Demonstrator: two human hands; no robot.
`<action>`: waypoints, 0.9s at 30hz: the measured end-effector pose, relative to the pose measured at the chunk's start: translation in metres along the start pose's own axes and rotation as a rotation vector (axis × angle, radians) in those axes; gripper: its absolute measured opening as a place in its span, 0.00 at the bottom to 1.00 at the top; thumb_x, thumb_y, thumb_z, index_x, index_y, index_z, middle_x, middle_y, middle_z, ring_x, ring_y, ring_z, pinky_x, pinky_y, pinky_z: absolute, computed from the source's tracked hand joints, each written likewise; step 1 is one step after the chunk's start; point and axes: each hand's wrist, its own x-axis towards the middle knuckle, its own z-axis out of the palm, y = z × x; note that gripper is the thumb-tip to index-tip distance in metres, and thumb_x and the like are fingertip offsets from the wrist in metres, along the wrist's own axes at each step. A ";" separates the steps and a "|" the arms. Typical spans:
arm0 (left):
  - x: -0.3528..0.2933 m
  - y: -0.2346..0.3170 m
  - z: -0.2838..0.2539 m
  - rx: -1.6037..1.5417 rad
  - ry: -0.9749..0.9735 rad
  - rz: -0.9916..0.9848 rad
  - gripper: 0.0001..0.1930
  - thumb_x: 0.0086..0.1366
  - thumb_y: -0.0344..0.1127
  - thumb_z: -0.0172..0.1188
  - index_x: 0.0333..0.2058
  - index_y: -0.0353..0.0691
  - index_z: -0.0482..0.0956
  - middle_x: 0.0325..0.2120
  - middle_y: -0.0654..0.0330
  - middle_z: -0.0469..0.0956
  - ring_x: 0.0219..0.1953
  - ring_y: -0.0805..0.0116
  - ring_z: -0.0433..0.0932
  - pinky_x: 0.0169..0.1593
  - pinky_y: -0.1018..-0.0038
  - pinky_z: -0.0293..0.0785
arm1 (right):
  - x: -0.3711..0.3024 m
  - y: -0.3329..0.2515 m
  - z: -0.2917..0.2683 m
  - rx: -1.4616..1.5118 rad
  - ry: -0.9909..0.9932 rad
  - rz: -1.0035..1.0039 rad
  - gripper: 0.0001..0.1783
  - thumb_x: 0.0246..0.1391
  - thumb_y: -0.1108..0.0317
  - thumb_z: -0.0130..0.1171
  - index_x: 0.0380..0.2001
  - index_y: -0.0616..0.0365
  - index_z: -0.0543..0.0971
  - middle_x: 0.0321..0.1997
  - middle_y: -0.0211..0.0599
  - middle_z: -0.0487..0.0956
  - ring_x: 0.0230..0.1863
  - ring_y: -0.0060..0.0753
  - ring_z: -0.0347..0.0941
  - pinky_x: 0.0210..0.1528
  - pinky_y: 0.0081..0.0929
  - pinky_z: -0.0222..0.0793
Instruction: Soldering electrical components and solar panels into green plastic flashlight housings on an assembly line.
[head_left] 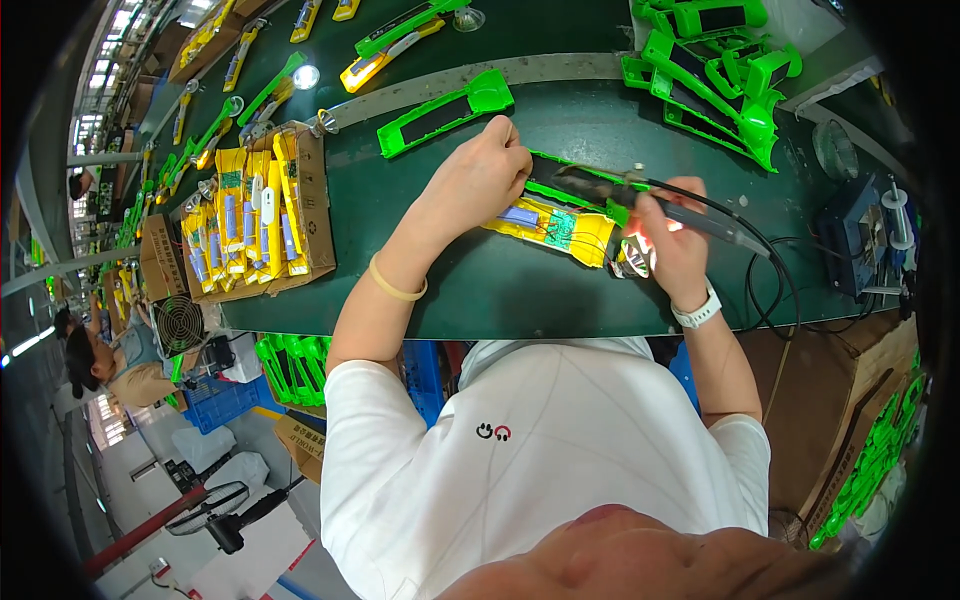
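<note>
My right hand (676, 240) is wrapped round a soldering iron (725, 228), whose dark front part points left over a green plastic housing (575, 195). My left hand (480, 172) is closed in a pinch at the housing's left end; what its fingertips hold is hidden. Just below the housing, on the bench, lies a yellow lamp insert (590, 240) with a green circuit board and a blue battery cell. At its right end, beside my right hand, a shiny reflector (633, 258) glows brightly. Another green housing (447, 113) with a black panel rests beyond my left hand.
On the left, a cardboard box (318, 215) holds several yellow inserts. Green housings (705, 85) pile up at the far right. A blue soldering station (848, 240) and a spool stand (898, 215) are at the right, with a black cable (775, 270) looping nearby.
</note>
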 end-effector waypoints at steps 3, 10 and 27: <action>0.004 0.001 0.000 -0.008 -0.007 0.006 0.03 0.46 0.25 0.58 0.23 0.35 0.75 0.27 0.54 0.66 0.31 0.59 0.71 0.36 0.71 0.70 | 0.001 -0.005 -0.012 0.076 0.049 0.003 0.13 0.51 0.76 0.55 0.36 0.62 0.62 0.24 0.34 0.73 0.24 0.22 0.72 0.27 0.17 0.67; 0.001 0.005 -0.005 0.008 -0.043 -0.027 0.01 0.47 0.25 0.56 0.22 0.34 0.74 0.29 0.53 0.66 0.30 0.56 0.71 0.36 0.69 0.71 | 0.020 -0.026 -0.056 0.368 0.256 -0.231 0.11 0.56 0.72 0.48 0.39 0.56 0.59 0.26 0.37 0.70 0.21 0.31 0.72 0.15 0.18 0.59; 0.006 0.005 -0.001 0.031 -0.066 -0.039 0.03 0.47 0.26 0.58 0.24 0.35 0.75 0.28 0.55 0.67 0.31 0.59 0.71 0.37 0.71 0.70 | 0.141 -0.044 -0.139 -0.390 0.074 -0.585 0.22 0.58 0.59 0.48 0.51 0.60 0.63 0.38 0.37 0.75 0.31 0.24 0.72 0.35 0.20 0.68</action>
